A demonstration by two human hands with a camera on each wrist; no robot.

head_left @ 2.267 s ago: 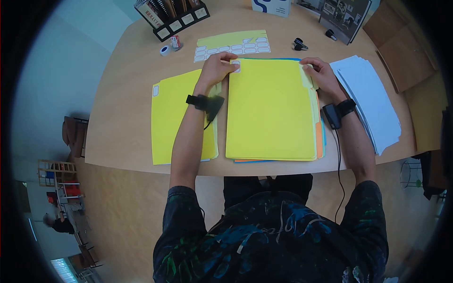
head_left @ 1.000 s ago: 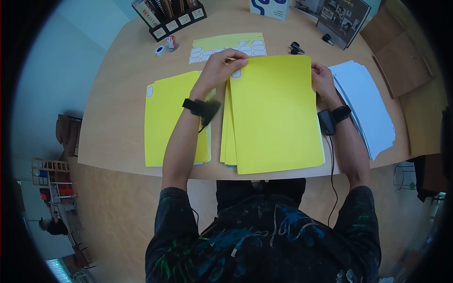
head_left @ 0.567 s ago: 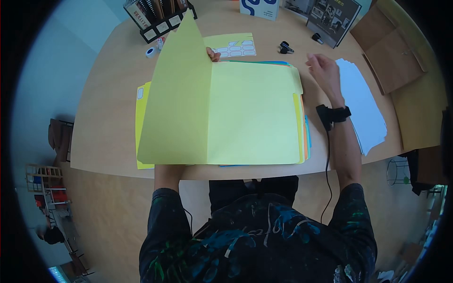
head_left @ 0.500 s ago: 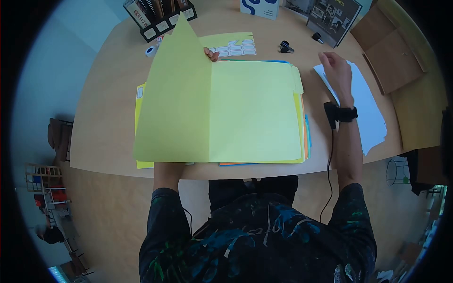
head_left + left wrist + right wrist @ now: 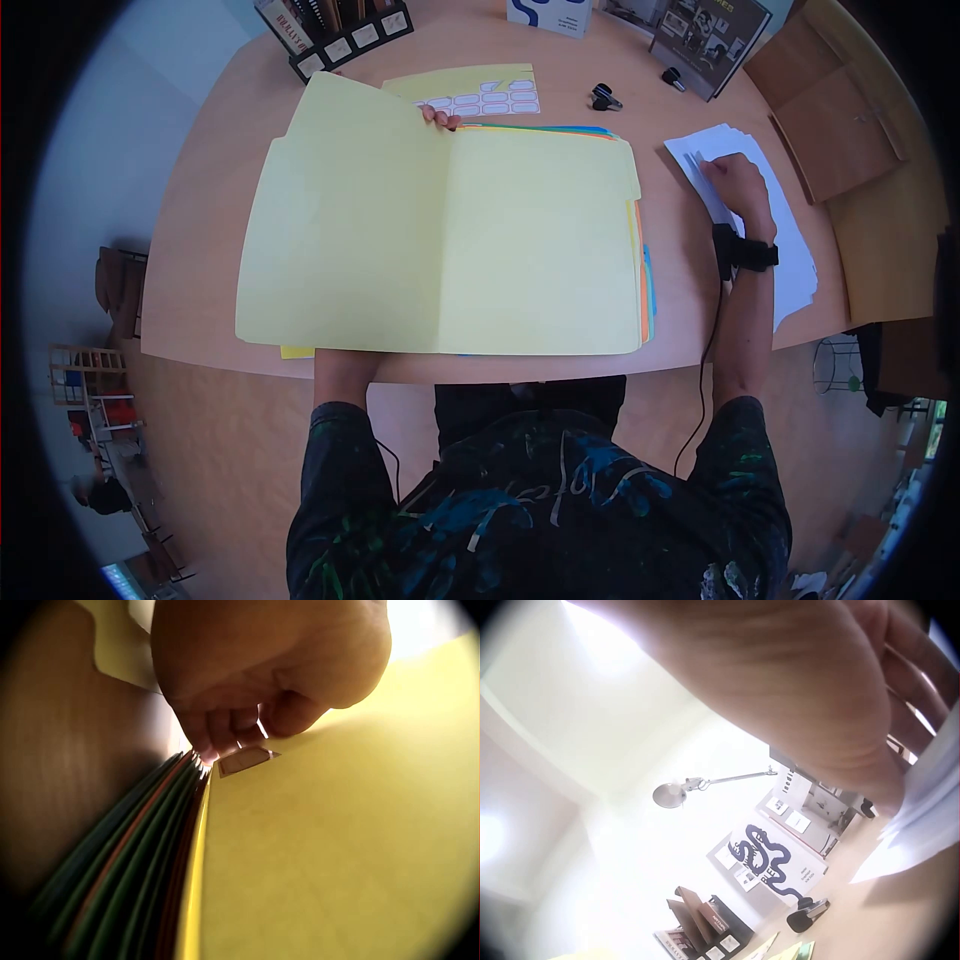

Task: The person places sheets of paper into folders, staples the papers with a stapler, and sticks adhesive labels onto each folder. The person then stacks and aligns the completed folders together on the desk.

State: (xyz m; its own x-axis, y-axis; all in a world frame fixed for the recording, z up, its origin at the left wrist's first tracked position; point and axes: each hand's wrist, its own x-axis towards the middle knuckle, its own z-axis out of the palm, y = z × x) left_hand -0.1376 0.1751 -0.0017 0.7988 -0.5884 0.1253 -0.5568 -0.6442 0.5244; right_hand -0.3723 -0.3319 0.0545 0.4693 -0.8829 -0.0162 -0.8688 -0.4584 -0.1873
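Observation:
A yellow folder lies open on a stack of coloured folders, its pale inside facing up. Its left flap is raised over my left hand, whose fingertips show at the top by the fold. The left wrist view shows those fingers bent at the spine edge, the thumb against the yellow outer cover near a small label. On the right, my right hand pinches the upper left part of the white paper stack. Sheets curve up at the thumb in the right wrist view.
A sheet of labels lies beyond the folders, with black clips to its right. A black book holder and upright books stand at the back. Another yellow folder peeks out under the flap.
The yellow folder, closed at first, has been opened to the left, its flap leaning further over the left hand. The right hand has left the folder's right edge and gone to the white paper.

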